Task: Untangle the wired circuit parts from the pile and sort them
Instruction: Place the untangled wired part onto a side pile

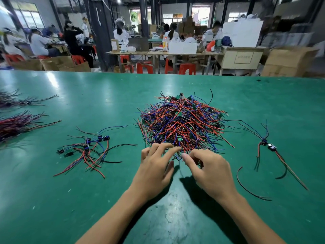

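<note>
A tangled pile of small green circuit boards with red, blue and black wires lies in the middle of the green table. My left hand reaches to the pile's near edge, fingers spread and extended, fingertips touching the wires. My right hand is beside it with curled fingers, pinching wires at the pile's near edge. A small loose group of separated parts lies to the left. Two or three more parts lie to the right.
Two bundles of sorted wired parts lie at the table's far left edge. A loose dark wire curves on the table at the right. Beyond the table's far edge are red stools, cardboard boxes and several seated people at other benches.
</note>
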Available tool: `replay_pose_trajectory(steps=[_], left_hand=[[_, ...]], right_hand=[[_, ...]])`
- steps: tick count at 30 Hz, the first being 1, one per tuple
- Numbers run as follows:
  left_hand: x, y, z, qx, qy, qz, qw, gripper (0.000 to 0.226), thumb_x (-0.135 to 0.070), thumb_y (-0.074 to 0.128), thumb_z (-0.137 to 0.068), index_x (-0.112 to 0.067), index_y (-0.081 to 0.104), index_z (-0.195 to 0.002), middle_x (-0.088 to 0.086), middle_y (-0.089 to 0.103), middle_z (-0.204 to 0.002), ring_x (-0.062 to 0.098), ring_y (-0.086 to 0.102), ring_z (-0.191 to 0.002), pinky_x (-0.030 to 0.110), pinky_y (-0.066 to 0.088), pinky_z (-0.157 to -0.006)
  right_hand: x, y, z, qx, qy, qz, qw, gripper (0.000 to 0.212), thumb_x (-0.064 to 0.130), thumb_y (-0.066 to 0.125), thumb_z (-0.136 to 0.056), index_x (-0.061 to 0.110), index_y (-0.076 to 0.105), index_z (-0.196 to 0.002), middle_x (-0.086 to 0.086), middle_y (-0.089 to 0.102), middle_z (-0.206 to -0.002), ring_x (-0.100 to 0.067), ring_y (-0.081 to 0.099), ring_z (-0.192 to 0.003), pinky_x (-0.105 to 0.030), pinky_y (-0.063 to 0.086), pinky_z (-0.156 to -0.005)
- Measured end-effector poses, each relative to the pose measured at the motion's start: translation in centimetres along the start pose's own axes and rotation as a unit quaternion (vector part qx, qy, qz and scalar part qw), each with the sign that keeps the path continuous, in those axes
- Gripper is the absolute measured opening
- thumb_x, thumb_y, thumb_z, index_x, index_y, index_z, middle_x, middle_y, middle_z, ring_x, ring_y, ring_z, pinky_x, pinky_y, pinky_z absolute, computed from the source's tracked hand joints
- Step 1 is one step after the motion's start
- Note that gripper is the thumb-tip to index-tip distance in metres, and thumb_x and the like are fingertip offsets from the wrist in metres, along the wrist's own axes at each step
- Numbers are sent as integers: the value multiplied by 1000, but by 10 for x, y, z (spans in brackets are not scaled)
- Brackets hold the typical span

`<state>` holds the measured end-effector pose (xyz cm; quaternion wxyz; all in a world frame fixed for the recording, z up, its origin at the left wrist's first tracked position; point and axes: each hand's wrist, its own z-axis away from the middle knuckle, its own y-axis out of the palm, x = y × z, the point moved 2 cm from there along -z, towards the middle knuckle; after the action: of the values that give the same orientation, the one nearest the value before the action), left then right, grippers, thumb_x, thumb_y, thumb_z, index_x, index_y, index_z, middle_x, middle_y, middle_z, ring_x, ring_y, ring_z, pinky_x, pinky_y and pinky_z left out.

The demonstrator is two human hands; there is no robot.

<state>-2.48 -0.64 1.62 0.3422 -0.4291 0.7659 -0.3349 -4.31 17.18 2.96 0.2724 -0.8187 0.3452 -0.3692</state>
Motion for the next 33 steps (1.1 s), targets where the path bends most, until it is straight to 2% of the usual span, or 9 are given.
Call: replay_pose_trajectory(steps=[7, 12, 14, 16, 21, 25, 29, 31, 33], left_hand=[[2, 0, -1, -17, -33, 22, 999, 47, -31, 53, -97, -25, 50, -144, -13, 56, -133, 11, 46, -121, 31, 29, -94], [5, -5, -2, -50, -16, 49, 997, 32, -43, 49, -97, -32, 67, -122, -19, 61, -123, 4, 52, -115, 32, 31, -90], [7, -7, -3, -76, -44, 145, 986, 23, -41, 55, -99, -29, 70, -112, -20, 67, -120, 1, 57, -116, 36, 36, -96], [10, -11, -6, -72, -113, 309, 942, 16, -35, 62, -98, -23, 70, -105, -9, 76, -102, 9, 67, -103, 38, 46, -96], [12, -25, -11, -95, -165, 502, 844, 14, -29, 68, -87, -21, 76, -94, -2, 70, -65, 8, 64, -60, 14, 50, -67], [14, -25, -12, -80, -200, 534, 817, 17, -32, 68, -86, -21, 81, -90, -1, 65, -62, 10, 54, -52, 15, 47, -60], [14, -22, -11, -64, -210, 561, 798, 24, -34, 65, -88, -18, 81, -97, 0, 67, -72, 10, 50, -56, 17, 47, -61], [14, -21, -13, -51, -239, 603, 759, 34, -39, 57, -92, -16, 81, -100, 3, 68, -77, 12, 52, -61, 18, 48, -63], [15, -23, -14, -35, -276, 671, 688, 51, -49, 46, -94, -11, 79, -102, 8, 70, -80, 14, 58, -67, 19, 51, -63]], right_hand=[[19, -10, 3, -93, -171, -113, 974, 30, 28, 66, -98, 18, 61, -70, 10, 58, -70, -15, 50, -66, -32, 46, -61], [31, -13, 7, -127, -214, -169, 954, 28, 20, 64, -99, 12, 66, -72, 9, 60, -72, -13, 51, -65, -25, 43, -62], [30, -19, 6, -160, -156, -216, 950, 31, 25, 61, -101, 15, 65, -71, 14, 58, -70, -13, 53, -61, -27, 43, -59], [23, -25, 1, -195, -46, -271, 941, 35, 34, 59, -101, 20, 63, -69, 11, 61, -63, -17, 57, -56, -32, 45, -56], [-1, -26, -12, -197, 143, -339, 909, 39, 46, 60, -96, 25, 63, -64, 0, 60, -54, -11, 54, -50, -29, 43, -55], [-10, -16, -14, -165, 203, -365, 893, 38, 39, 64, -96, 19, 68, -64, -2, 58, -51, -11, 52, -50, -34, 44, -59], [-12, -15, -14, -149, 229, -396, 877, 39, 36, 65, -96, 16, 68, -63, -2, 60, -52, -9, 53, -49, -19, 43, -55], [-12, -16, -14, -137, 248, -410, 867, 40, 34, 65, -97, 15, 67, -62, 0, 61, -55, -9, 55, -49, -14, 43, -51], [-13, -17, -14, -113, 279, -435, 849, 40, 33, 64, -98, 15, 67, -62, 0, 62, -57, -9, 57, -48, -14, 42, -46]])
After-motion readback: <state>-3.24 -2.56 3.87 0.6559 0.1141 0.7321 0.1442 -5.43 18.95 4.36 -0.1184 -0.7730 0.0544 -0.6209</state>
